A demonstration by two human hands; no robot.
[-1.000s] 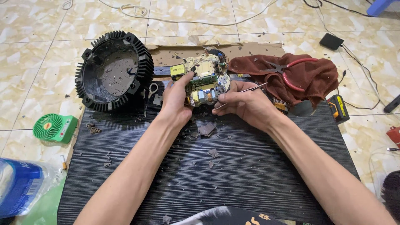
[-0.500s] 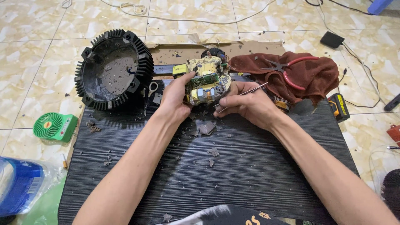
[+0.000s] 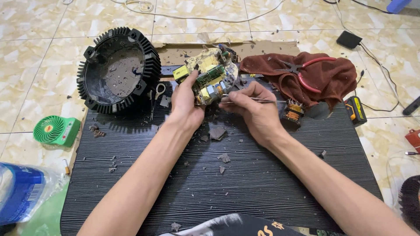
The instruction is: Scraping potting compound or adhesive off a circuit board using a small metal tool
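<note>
Left grip [image 3: 186,102] clamps the circuit board [image 3: 209,75], hiding its edge; right grip [image 3: 249,107] pinches a thin probe [image 3: 253,100].

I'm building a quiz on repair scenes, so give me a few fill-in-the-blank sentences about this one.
1. The left hand grips a round yellowish ____ crowded with components.
2. The right hand pinches a thin metal tool whose tip touches the ____.
3. The red-handled pliers lie on a ____ cloth.
4. The black finned round housing sits to the person's ____.

Missing words: circuit board; circuit board; brown; left
</note>
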